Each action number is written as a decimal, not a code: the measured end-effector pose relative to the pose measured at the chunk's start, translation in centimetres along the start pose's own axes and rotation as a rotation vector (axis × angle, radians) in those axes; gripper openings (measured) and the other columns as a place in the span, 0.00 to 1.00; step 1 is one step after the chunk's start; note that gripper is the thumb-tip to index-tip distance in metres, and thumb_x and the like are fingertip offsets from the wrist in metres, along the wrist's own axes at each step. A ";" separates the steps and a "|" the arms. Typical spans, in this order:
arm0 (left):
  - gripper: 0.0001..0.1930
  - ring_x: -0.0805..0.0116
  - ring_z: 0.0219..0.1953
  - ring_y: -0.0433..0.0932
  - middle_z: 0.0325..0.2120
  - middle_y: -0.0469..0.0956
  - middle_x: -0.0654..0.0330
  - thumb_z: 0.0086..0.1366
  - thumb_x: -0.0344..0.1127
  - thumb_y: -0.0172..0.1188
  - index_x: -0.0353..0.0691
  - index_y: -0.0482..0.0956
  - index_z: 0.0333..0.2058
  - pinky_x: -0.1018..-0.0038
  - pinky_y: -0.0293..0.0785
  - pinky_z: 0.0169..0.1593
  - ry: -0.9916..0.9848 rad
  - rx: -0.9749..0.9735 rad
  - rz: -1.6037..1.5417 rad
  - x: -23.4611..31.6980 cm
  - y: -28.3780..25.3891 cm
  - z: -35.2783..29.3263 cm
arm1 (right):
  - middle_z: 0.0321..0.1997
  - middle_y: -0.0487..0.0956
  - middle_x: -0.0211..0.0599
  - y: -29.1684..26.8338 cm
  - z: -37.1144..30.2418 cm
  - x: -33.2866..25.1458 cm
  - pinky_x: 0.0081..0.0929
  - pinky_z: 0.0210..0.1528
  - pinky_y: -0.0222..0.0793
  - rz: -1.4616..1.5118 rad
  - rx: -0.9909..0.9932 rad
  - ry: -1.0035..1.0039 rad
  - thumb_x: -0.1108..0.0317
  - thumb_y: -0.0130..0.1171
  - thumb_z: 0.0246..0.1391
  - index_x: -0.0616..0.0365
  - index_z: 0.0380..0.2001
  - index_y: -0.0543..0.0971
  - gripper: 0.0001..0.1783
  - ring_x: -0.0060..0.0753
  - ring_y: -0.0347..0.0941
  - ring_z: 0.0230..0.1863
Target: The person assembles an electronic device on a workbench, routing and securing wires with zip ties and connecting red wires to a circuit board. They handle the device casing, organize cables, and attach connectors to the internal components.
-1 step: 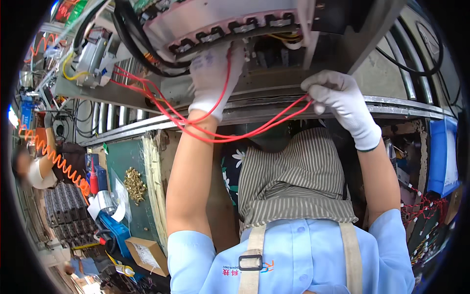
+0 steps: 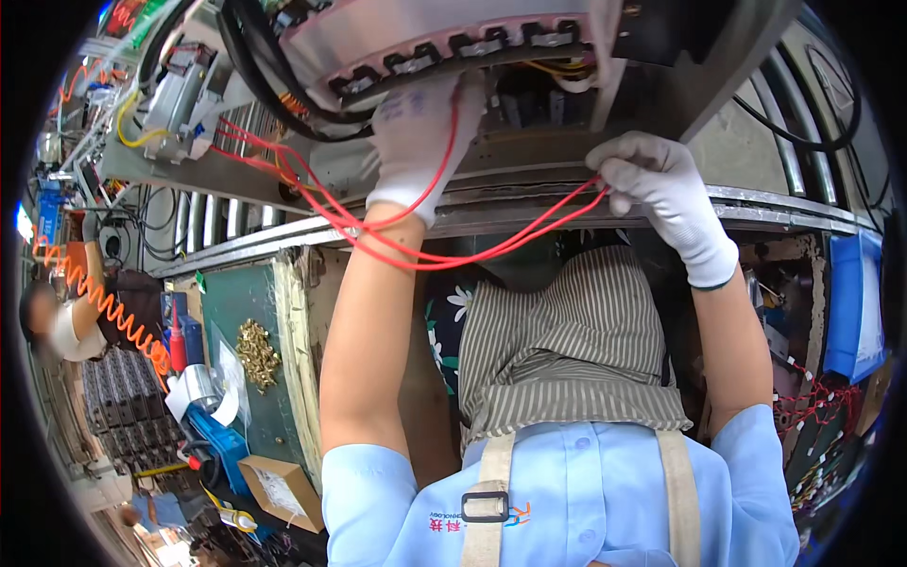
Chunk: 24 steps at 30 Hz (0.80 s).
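Note:
My left hand (image 2: 427,142), in a white glove, reaches up under the row of black clips (image 2: 479,44) in the open metal housing (image 2: 453,28). Its fingers are hidden there, and one red wire runs up along the glove toward them. Farther right, my gloved right hand (image 2: 654,184) pinches the ends of red wires (image 2: 491,253) between thumb and fingers. These wires sag in a loop in front of my left wrist. They lead left toward a silver metal box-shaped part (image 2: 176,104) with a yellow wire.
Thick black cables (image 2: 260,71) hang beside my left hand. A metal rail (image 2: 491,215) crosses below the housing, with rollers at both sides. At left, a green work surface (image 2: 227,312) holds brass fittings (image 2: 255,354). A blue bin (image 2: 855,307) stands at right; a person works at far left.
The housing and both hands sit very slightly farther right in the picture. My right hand keeps its pinch on the red wires, and the loop hangs a little higher.

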<state>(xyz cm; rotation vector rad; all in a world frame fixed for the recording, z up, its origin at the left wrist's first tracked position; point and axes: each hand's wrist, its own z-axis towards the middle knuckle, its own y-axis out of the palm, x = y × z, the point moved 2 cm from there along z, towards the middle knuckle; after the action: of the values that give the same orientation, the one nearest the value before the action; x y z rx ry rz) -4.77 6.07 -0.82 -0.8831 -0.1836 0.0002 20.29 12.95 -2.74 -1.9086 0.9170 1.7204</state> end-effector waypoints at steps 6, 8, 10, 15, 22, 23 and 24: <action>0.12 0.54 0.32 0.80 0.27 0.81 0.57 0.64 0.45 0.57 0.46 0.82 0.36 0.58 0.76 0.36 0.106 0.096 0.228 -0.4 1.5 0.5 | 0.29 0.79 0.30 0.0 1.2 1.9 0.14 0.30 0.68 -0.069 -0.020 0.021 0.71 0.61 0.59 0.67 0.42 0.81 0.11 0.16 0.71 0.23; 0.11 0.54 0.31 0.80 0.25 0.80 0.57 0.64 0.43 0.56 0.44 0.82 0.34 0.58 0.75 0.35 0.033 0.110 0.160 -0.7 2.0 0.4 | 0.29 0.79 0.31 -0.2 1.3 2.1 0.14 0.30 0.68 -0.078 -0.021 0.013 0.71 0.60 0.59 0.67 0.42 0.81 0.11 0.16 0.71 0.23; 0.11 0.54 0.31 0.80 0.25 0.80 0.57 0.65 0.42 0.54 0.43 0.81 0.33 0.58 0.75 0.35 -0.048 0.155 0.057 -1.2 2.4 0.1 | 0.29 0.79 0.31 -0.1 1.3 2.2 0.14 0.30 0.68 -0.077 -0.026 0.017 0.71 0.60 0.59 0.67 0.42 0.81 0.11 0.16 0.71 0.23; 0.10 0.50 0.32 0.80 0.28 0.81 0.54 0.64 0.39 0.53 0.42 0.80 0.35 0.56 0.75 0.36 -0.058 0.118 0.167 -1.3 3.8 1.4 | 0.29 0.79 0.32 -0.1 1.4 2.4 0.14 0.30 0.68 -0.067 -0.010 0.017 0.72 0.60 0.59 0.67 0.41 0.81 0.10 0.16 0.71 0.23; 0.12 0.50 0.36 0.79 0.33 0.80 0.52 0.65 0.39 0.52 0.42 0.80 0.40 0.56 0.74 0.40 -0.089 -0.125 0.122 -3.0 4.9 4.0 | 0.29 0.79 0.32 0.1 1.5 2.3 0.15 0.31 0.69 -0.079 -0.018 0.023 0.74 0.60 0.58 0.67 0.41 0.81 0.10 0.16 0.72 0.24; 0.12 0.49 0.37 0.79 0.33 0.80 0.52 0.65 0.39 0.52 0.42 0.80 0.40 0.56 0.74 0.41 -0.079 -0.135 0.137 -3.1 5.0 4.0 | 0.29 0.79 0.32 0.2 1.5 2.4 0.15 0.31 0.69 -0.081 -0.017 0.030 0.74 0.60 0.58 0.67 0.41 0.81 0.10 0.16 0.72 0.24; 0.12 0.49 0.38 0.79 0.34 0.80 0.52 0.65 0.40 0.52 0.42 0.80 0.41 0.56 0.74 0.42 -0.069 -0.147 0.153 -3.1 5.2 4.1 | 0.29 0.79 0.32 0.2 1.5 2.3 0.15 0.31 0.69 -0.080 -0.014 0.029 0.74 0.59 0.58 0.67 0.41 0.81 0.10 0.16 0.72 0.24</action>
<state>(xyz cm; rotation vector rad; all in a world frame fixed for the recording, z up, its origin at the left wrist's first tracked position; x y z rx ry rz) -8.11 12.26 -2.76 -1.0430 -0.1813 0.1613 19.15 13.35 -5.22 -1.9565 0.8287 1.6616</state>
